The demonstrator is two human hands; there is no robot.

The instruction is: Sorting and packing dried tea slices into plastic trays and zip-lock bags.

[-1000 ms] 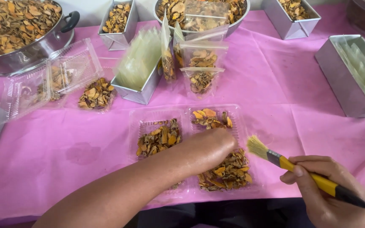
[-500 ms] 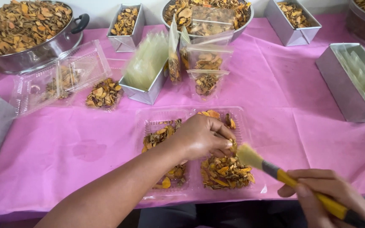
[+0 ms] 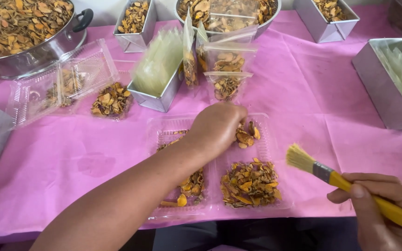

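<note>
pink cloth covers the worktop [image 3: 331,107]. left hand [image 3: 217,128] reaches over the open clear clamshell tray [image 3: 275,153], fingers curled down onto the dried orange slices [image 3: 246,135] in its far right part; can't tell if it grips any. right hand [image 3: 382,209] closed round a yellow-handled brush [image 3: 336,176], bristles up just right of the tray, parked clear of the other hand. filled pouches [image 3: 226,76] stand propped just beyond, within reach.

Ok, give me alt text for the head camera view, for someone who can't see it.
A person's left hand reaches into a clear plastic tray of dried orange-brown slices on a pink table cover, while the right hand holds a yellow-handled brush beside it. Metal tins, filled pouches and a large pot stand behind.
</note>
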